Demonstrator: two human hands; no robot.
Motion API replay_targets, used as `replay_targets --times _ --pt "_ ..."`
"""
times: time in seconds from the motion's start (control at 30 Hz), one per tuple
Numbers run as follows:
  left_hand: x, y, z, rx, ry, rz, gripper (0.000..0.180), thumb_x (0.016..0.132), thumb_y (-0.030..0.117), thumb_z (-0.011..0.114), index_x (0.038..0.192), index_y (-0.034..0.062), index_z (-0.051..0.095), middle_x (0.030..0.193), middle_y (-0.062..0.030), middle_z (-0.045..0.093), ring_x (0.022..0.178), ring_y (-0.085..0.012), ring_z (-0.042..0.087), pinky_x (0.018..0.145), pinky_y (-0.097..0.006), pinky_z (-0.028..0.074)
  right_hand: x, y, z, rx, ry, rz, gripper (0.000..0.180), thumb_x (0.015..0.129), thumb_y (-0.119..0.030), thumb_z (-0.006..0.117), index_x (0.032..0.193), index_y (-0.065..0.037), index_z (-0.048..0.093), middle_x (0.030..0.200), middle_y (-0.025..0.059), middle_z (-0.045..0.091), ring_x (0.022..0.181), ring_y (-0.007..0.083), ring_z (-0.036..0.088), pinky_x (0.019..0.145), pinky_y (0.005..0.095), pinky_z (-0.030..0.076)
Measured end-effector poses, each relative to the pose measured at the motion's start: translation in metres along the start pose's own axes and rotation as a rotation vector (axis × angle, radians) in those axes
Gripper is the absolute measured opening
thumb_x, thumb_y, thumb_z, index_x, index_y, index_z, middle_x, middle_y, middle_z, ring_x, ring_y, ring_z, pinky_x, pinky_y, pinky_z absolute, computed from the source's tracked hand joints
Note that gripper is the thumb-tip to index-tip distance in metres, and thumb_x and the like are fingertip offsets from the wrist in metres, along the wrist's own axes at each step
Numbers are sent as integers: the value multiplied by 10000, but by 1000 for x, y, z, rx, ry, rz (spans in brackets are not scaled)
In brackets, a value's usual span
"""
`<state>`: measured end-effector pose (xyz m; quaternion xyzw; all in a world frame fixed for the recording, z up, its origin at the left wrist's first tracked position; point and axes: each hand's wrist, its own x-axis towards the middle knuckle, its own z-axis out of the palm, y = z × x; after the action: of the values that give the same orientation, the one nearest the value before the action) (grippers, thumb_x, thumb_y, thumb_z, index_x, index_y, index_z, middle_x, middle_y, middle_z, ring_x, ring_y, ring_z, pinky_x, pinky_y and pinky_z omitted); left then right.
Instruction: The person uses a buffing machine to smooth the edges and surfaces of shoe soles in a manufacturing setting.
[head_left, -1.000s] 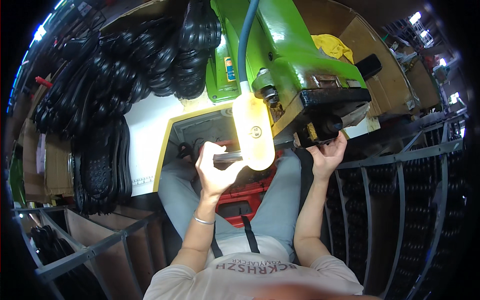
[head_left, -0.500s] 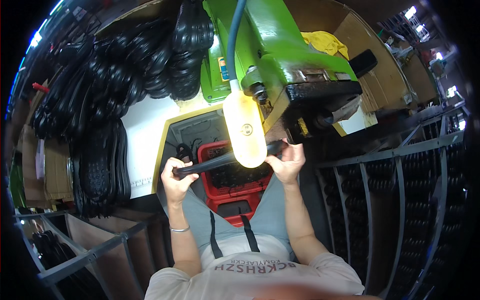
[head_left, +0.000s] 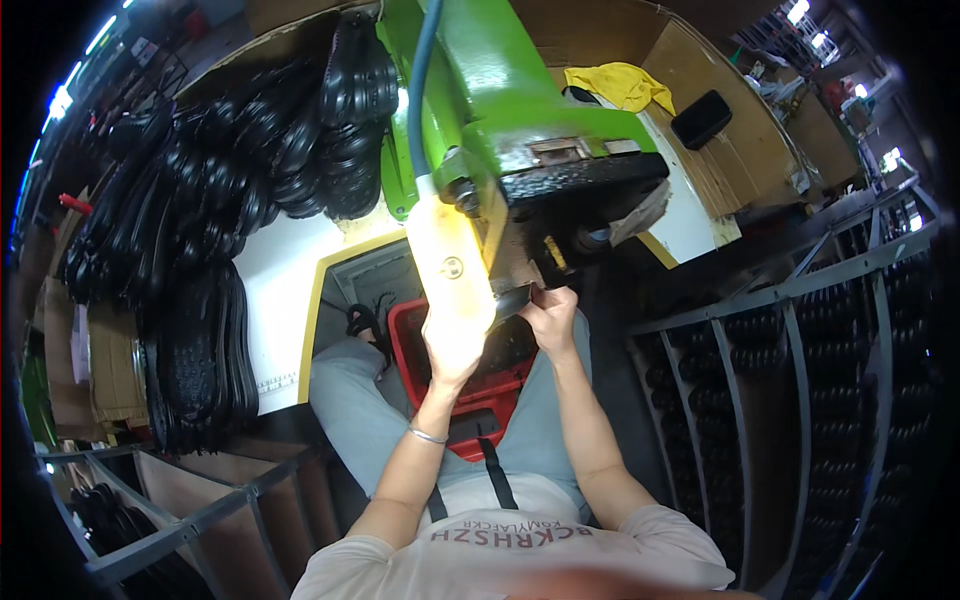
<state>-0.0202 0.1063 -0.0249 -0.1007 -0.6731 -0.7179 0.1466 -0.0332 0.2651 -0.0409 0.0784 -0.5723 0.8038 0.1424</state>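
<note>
A green machine (head_left: 505, 95) with a bright lamp (head_left: 450, 265) on its front stands over my lap. Under the machine's head I hold a black shoe sole (head_left: 515, 298) with both hands. My left hand (head_left: 452, 352), washed out by the lamp's glare, grips the sole's near end. My right hand (head_left: 548, 312) pinches its other end beside the dark work head (head_left: 585, 180). Below my hands a red crate (head_left: 485, 400) rests between my knees.
Many black soles (head_left: 200, 200) are heaped on the white table (head_left: 285, 265) at left. Metal racks (head_left: 800, 380) full of soles stand at right, another rack (head_left: 200, 510) at lower left. A yellow cloth (head_left: 620, 85) and a black block (head_left: 702, 118) lie on cardboard behind the machine.
The sole was held wide over the crate half a second ago; both hands have drawn together and lifted it up under the machine's head.
</note>
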Motion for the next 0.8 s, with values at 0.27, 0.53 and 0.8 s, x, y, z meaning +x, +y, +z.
replay_targets --times 0.27,0.53,0.8 --pt "-22 -19 26 -460 154 -136 617 659 181 892 1108 23 500 1022 -40 558 973 -149 552 896 -301 450 -29 54 -56 425 182 305 378 792 15 664 1144 -47 541 1015 34 571 949 138 557 839 268 453" --pt "-6 2 -18 53 -49 141 620 673 138 877 1142 -16 503 1029 -87 590 917 -173 606 823 -298 517 -1 -79 -78 -440 386 -149 455 681 -44 819 1035 -20 535 973 42 530 903 142 528 805 267 446" --pt "-17 33 -77 -559 185 -25 541 689 125 856 1082 31 496 999 -99 584 867 -175 589 812 -314 504 -2 -83 -6 -622 141 -290 518 622 -90 852 1022 -21 530 989 80 505 904 181 525 801 302 446"
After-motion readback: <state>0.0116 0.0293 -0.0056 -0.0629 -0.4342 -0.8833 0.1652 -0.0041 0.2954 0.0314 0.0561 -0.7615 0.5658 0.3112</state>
